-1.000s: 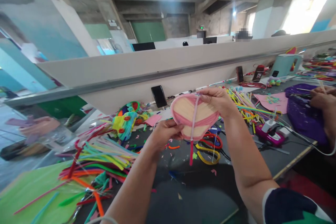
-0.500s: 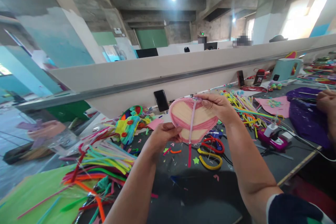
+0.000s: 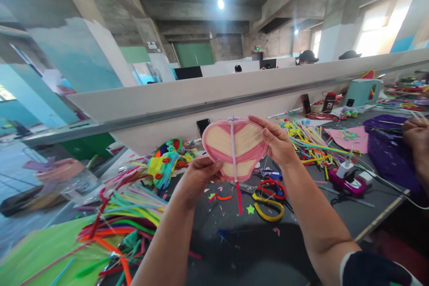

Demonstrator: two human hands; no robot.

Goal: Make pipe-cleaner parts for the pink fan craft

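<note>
Both hands hold up a heart-shaped pipe-cleaner fan [image 3: 219, 143] above the dark table. It has pink and cream bands, a pink rim, a pale central spine and a short red-pink stem hanging below. My left hand [image 3: 204, 174] pinches its lower left edge between thumb and fingers. At the upper right edge, my right hand [image 3: 276, 140] grips it with the thumb in front and fingers mostly behind. Below the fan lie yellow-handled scissors [image 3: 270, 209] and red-handled scissors [image 3: 273, 189], with a green star [image 3: 250, 209] beside them.
Bundled pipe cleaners [image 3: 134, 205] lie left, more [image 3: 310, 143] at right. Against the low partition [image 3: 161, 116] leans a phone [image 3: 202, 126]. A purple power strip [image 3: 348, 183] with cables sits right, near another person's hand [image 3: 415, 134] and purple sheet [image 3: 385, 152]. A kettle [image 3: 360, 94] stands behind.
The fan has shifted left and faces me more squarely. My right hand has moved from its top middle to the upper right edge; my left hand keeps its hold, slightly farther left.
</note>
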